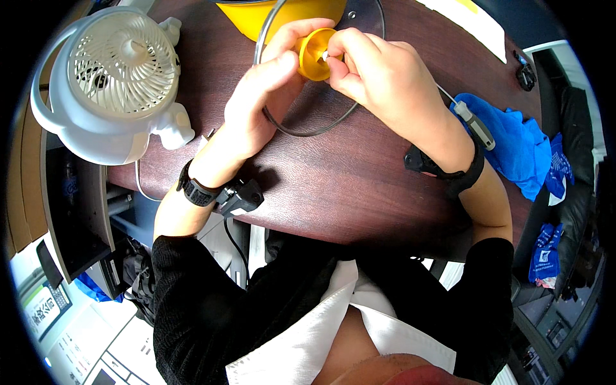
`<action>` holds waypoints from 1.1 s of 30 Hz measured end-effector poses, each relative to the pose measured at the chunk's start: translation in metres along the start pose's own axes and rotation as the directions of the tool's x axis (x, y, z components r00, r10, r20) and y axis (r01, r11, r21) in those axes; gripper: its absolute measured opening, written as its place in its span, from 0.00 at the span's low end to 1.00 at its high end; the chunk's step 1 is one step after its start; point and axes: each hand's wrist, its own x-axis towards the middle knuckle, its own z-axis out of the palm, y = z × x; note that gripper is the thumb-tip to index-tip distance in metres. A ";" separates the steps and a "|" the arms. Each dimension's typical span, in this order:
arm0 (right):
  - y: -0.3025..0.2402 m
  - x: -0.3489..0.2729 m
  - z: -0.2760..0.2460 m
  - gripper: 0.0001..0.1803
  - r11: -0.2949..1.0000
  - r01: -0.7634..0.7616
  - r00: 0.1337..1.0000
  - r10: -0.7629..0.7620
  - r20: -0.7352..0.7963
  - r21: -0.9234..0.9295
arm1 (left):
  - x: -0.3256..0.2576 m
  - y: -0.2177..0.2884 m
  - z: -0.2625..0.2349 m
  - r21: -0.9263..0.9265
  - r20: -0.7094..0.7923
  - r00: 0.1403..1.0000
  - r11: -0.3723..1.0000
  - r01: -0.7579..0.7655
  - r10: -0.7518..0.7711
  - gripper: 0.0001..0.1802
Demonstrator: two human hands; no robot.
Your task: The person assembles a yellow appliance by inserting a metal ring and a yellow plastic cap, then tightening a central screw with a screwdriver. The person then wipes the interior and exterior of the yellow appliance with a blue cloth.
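Right fingers (351, 46) pinched together on white piece (325, 56) | left fingers (281, 68) curled round yellow flared knob (310, 56), 12 o'clock | likely light, stiff; grip rim (308, 73)

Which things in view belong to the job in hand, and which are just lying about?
In the job:
small yellow cup-shaped piece, in the left hand
tiny white piece, at the right hand
clear round grey-rimmed lid

Apparently lying about:
white plastic fan
crumpled blue cloth
grey-handled screwdriver
yellow bowl, perhaps related
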 end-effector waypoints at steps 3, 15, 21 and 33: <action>0.005 0.002 -0.001 0.10 0.998 0.059 0.998 -0.059 0.012 -0.036 | 0.001 0.000 -0.003 -0.011 0.013 1.000 1.000 -0.002 0.002 0.39; 0.053 -0.070 -0.117 0.19 0.697 -0.506 0.647 0.697 0.311 -0.509 | 0.003 0.004 -0.006 -0.289 -0.144 0.989 0.954 -0.083 0.042 0.39; 0.041 -0.103 -0.116 0.16 0.771 -0.409 0.708 0.605 0.364 -0.488 | 0.004 0.004 -0.007 -0.281 -0.108 0.989 0.951 -0.128 0.102 0.39; -0.003 -0.062 -0.098 0.22 -0.135 -0.769 0.570 0.297 0.766 0.625 | 0.002 -0.002 -0.013 -0.059 -0.103 0.980 0.982 -0.177 0.171 0.37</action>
